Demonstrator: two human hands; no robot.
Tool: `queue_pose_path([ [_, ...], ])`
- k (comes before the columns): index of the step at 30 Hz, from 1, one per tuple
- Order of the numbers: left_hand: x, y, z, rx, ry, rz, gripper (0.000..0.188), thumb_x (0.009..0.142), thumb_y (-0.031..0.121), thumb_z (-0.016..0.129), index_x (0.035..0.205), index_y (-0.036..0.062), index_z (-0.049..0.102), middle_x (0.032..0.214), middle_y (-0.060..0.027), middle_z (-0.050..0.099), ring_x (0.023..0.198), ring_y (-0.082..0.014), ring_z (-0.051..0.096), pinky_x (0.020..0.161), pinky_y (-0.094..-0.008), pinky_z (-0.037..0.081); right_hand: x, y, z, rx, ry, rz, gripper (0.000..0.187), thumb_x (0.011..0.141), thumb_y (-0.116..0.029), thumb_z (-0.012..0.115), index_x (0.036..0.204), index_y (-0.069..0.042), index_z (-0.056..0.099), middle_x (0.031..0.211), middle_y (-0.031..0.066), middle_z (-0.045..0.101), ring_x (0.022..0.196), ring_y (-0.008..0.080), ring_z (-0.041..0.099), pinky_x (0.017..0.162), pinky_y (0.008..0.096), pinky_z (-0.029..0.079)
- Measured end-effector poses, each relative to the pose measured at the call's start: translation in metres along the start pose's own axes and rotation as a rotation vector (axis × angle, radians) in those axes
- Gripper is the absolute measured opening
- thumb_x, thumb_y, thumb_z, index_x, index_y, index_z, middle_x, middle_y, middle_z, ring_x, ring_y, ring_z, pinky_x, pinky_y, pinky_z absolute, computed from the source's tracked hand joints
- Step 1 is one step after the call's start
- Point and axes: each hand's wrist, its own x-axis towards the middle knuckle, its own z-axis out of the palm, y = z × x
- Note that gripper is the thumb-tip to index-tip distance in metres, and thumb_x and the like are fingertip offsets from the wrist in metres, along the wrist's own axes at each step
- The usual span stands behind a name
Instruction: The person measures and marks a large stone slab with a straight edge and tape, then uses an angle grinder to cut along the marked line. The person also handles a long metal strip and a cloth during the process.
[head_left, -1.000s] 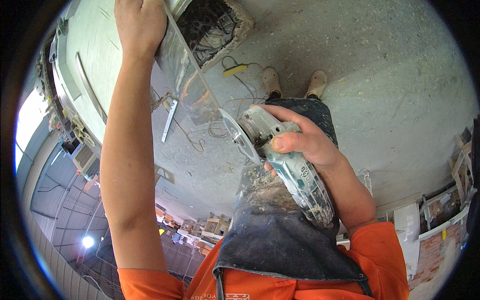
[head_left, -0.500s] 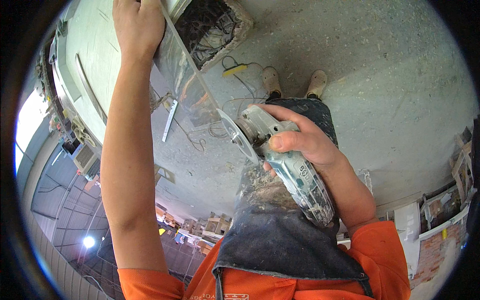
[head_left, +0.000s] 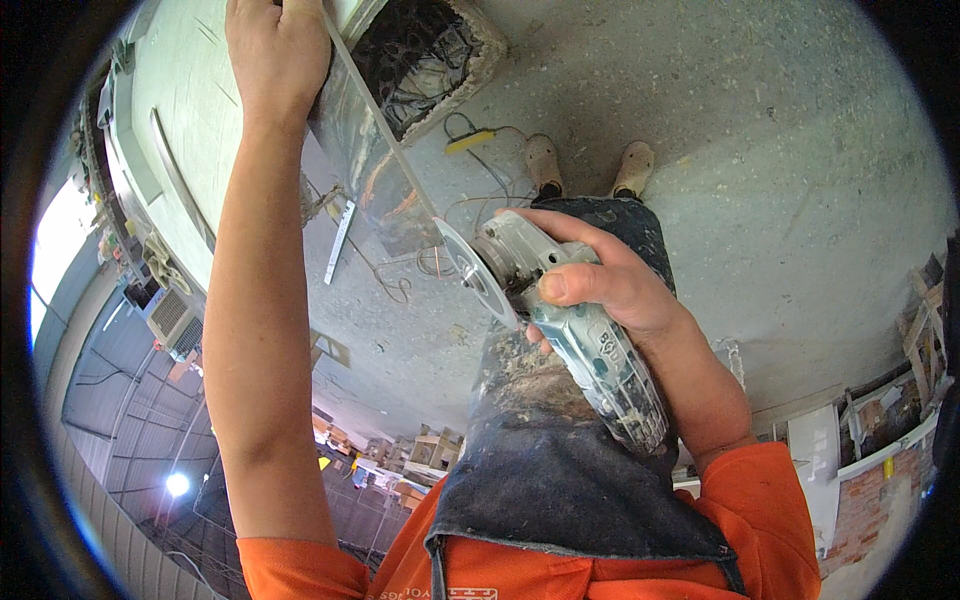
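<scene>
My right hand (head_left: 615, 285) is wrapped round a dusty grey-green angle grinder (head_left: 590, 345), its thumb along the near side of the body. The grinder's thin pale disc (head_left: 478, 275) meets the lower corner of a glossy, glass-like panel (head_left: 370, 165) with a light narrow edge. At the top left, my left hand (head_left: 278, 65) lies against the panel by its upper part. The frame cuts off that hand's fingertips, so I cannot tell how they are set.
Below the panel a rough-edged floor pit (head_left: 415, 65) holds dark tangled material. A yellow object (head_left: 470, 140), loose cables (head_left: 390, 285) and a pale strip (head_left: 340, 242) lie on the concrete. My dusty dark apron (head_left: 570, 490) hangs below the grinder. Wooden pieces (head_left: 925, 330) stand far right.
</scene>
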Motion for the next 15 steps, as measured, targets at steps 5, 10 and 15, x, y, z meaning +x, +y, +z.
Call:
queue_pose_path([
  [5, 0.0004, -0.0003, 0.0, 0.003, -0.003, -0.008, 0.056, 0.096, 0.022, 0.05, 0.143, -0.0093, 0.05, 0.147, -0.0283, 0.051, 0.14, -0.0387, 0.045, 0.121, -0.0396, 0.03, 0.0009, 0.0007, 0.0002, 0.007, 0.012, -0.003, 0.086, 0.081, -0.018, 0.075, 0.152, 0.009, 0.034, 0.112, 0.0245, 0.066, 0.074, 0.0233, 0.073, 0.059, 0.0335, 0.063],
  [10, 0.0002, 0.0001, -0.0003, 0.003, -0.002, -0.018, 0.057, 0.096, 0.022, 0.05, 0.143, -0.0092, 0.05, 0.147, -0.0281, 0.051, 0.14, -0.0385, 0.045, 0.121, -0.0393, 0.03, 0.0018, 0.0023, -0.0007, 0.02, 0.003, -0.002, 0.085, 0.082, -0.017, 0.074, 0.152, 0.009, 0.035, 0.112, 0.0236, 0.066, 0.075, 0.0236, 0.073, 0.059, 0.0334, 0.063],
  [15, 0.0001, -0.0001, 0.0002, -0.006, 0.0, -0.017, 0.057, 0.096, 0.022, 0.05, 0.143, -0.009, 0.051, 0.147, -0.0281, 0.051, 0.14, -0.0382, 0.045, 0.121, -0.0393, 0.03, 0.0036, 0.0019, -0.002, -0.012, 0.006, 0.008, 0.084, 0.082, -0.016, 0.073, 0.153, 0.009, 0.035, 0.112, 0.0229, 0.067, 0.076, 0.0241, 0.073, 0.059, 0.0335, 0.063],
])
